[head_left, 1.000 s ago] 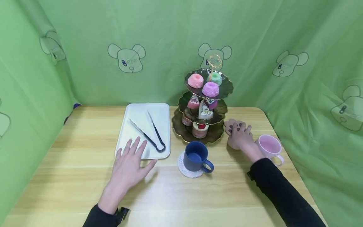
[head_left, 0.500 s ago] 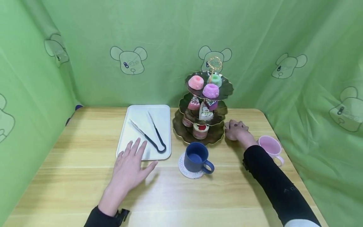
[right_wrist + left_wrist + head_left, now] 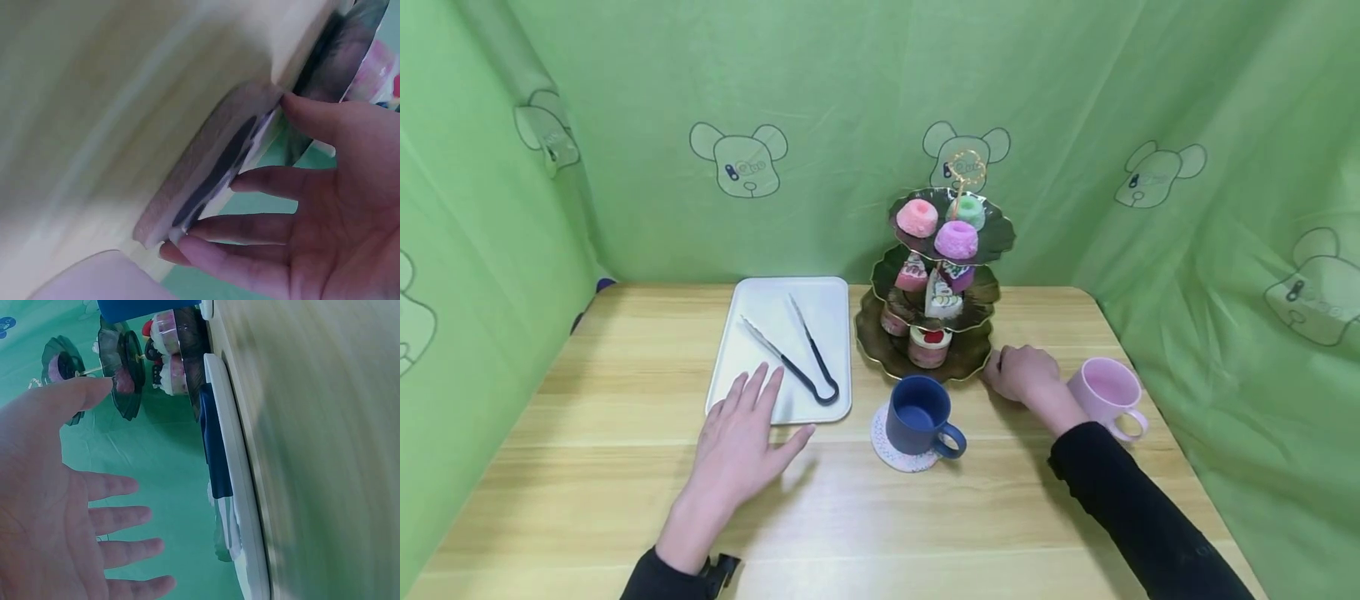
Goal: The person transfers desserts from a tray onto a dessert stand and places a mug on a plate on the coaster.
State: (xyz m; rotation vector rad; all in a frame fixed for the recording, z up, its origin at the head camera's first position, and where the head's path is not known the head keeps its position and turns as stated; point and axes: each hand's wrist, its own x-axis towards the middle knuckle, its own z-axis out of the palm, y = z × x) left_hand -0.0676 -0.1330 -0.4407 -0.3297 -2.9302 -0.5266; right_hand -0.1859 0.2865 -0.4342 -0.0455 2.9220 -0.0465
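Observation:
My right hand has its thumb and fingers on opposite edges of a brown paw-shaped coaster with dark pads. Seen from the right wrist, the coaster is close over the tabletop; in the head view my hand hides it. The pink mug stands just right of that hand, and the tiered stand to its left. My left hand is spread, fingers straight, over the near left corner of a white tray. Black-handled tongs lie on this tray. In the left wrist view its palm holds nothing.
A blue mug stands on a round speckled coaster in front of the tiered stand. Toy cakes, such as a purple one, sit on the tiers. Green curtain encloses the table at the back and sides.
My right hand has taken hold of the paw-shaped coaster at its edges and moved slightly toward me, beside the stand's bottom tier. My left hand stays almost still.

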